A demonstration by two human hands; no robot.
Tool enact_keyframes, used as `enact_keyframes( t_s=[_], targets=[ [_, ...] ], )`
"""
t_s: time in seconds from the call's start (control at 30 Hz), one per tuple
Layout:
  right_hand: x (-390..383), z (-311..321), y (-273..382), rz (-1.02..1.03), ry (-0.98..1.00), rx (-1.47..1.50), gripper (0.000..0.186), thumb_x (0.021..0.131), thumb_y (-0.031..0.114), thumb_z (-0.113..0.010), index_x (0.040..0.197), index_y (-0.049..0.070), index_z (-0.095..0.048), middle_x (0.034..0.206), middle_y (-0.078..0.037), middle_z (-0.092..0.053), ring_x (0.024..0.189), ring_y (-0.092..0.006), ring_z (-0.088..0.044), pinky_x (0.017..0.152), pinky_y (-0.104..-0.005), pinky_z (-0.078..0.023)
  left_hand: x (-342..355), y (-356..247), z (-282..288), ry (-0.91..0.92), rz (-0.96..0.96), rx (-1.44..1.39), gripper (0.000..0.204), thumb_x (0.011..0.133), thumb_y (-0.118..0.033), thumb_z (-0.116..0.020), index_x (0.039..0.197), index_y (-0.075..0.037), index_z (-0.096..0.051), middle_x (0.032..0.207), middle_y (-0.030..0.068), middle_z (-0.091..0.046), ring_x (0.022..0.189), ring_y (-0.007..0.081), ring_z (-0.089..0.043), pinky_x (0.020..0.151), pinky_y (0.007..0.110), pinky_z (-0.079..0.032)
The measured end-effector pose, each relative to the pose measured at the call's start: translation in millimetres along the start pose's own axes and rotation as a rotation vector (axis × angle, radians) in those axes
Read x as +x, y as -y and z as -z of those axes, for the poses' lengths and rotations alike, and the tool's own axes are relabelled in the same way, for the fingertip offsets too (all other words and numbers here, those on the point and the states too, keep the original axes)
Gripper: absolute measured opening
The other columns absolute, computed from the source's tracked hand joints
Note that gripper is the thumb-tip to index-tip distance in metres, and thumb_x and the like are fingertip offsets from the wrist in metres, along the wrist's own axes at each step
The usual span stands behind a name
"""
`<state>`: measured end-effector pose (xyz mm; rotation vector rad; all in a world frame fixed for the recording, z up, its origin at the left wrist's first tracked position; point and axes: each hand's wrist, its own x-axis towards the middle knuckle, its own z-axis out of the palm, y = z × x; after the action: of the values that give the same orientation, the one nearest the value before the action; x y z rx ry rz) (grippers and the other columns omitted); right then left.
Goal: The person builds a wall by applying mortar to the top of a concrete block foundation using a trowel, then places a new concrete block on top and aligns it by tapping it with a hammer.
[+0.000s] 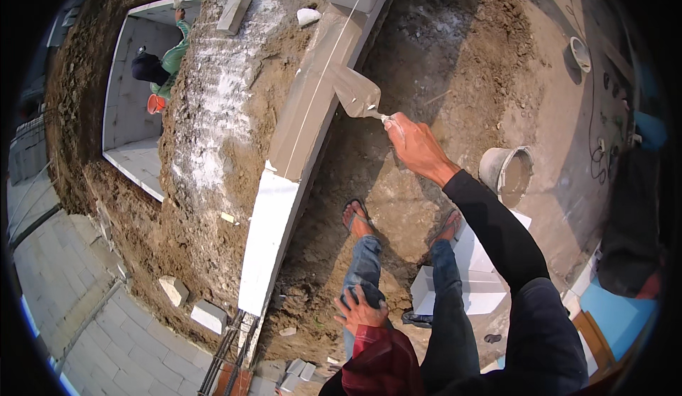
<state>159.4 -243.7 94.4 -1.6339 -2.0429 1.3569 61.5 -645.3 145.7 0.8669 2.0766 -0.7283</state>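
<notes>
Main thing I'd watch here is the string line (310,115). It runs along the top of the low block wall (266,247), and the pointing trowel (357,92) has its blade tip right about at it, over the wall's edge. Can't tell if they're actually touching, but a careless sweep could snag the string and throw off the line.

The right hand (419,146) is closed around the trowel handle, arm stretched well out. That reach could cost some control, so I'd worry about the blade gouging the grey-brown mortar strip (302,137) or dragging stuff off the near edge into the dirt. The left hand (362,314) isn't gripping anything, fingers spread on the left leg, probably for support while leaning.

Footing's the other one. Feet in flip-flops (355,216) on rough soil, with white blocks (472,293) right by the right foot: step back without looking and you could trip. The mortar bucket (491,169) stands near that side too, so a stumble might knock it over.

Also, bare rebar (226,350) sticks out at the wall's near end. Nasty thing to fall on if balance goes.
</notes>
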Motion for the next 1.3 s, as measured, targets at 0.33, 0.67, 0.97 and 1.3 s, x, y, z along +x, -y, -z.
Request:
enact_keyframes(
  t_s=[0.33,0.67,0.97,1.3],
  targets=[
    [116,42,27,0.056,0.018,-0.24,0.051,0.109,0.039,-0.039,0.104,-0.005,-0.064,0.104,-0.033,-0.069,0.101,-0.0546,-0.064,0.089,-0.0582,-0.049,-3,-3,2,-0.018,-0.011,-0.033,0.088,0.077,-0.052,-0.074,0.155,-0.024,-0.044,0.164,0.0097,-0.037,0.154,0.0421,-0.023,0.116,0.074,-0.022],
    [-21,-96,63,0.156,0.202,-0.09,0.039,0.106,0.032,-0.052,0.096,-0.004,-0.062,0.076,-0.03,-0.067,0.075,-0.05,-0.068,0.073,-0.0587,-0.054,-10,-10,-1,0.048,-0.011,-0.033,0.092,0.079,-0.055,-0.072,0.159,-0.024,-0.039,0.166,0.0108,-0.032,0.156,0.0434,-0.02,0.118,0.072,-0.021],
    [-197,-18,-44,-0.011,0.264,-0.082,0.035,0.104,0.031,-0.055,0.105,-0.003,-0.062,0.078,-0.029,-0.068,0.074,-0.0472,-0.069,0.065,-0.0535,-0.054,-25,-22,-34,-0.066,-0.041,0.069,0.09,0.078,-0.053,-0.073,0.157,-0.022,-0.043,0.165,0.0107,-0.035,0.155,0.0429,-0.022,0.117,0.072,-0.025],
    [-343,108,-380,-0.842,-0.152,-0.3,0.044,0.105,0.042,-0.048,0.118,0.002,-0.063,0.098,-0.029,-0.072,0.096,-0.049,-0.068,0.087,-0.0574,-0.053,-40,-61,-49,-0.12,-0.059,0.284,0.086,0.079,-0.049,-0.07,0.157,-0.023,-0.045,0.165,0.0092,-0.038,0.154,0.0442,-0.026,0.119,0.071,-0.025]
  ],
)
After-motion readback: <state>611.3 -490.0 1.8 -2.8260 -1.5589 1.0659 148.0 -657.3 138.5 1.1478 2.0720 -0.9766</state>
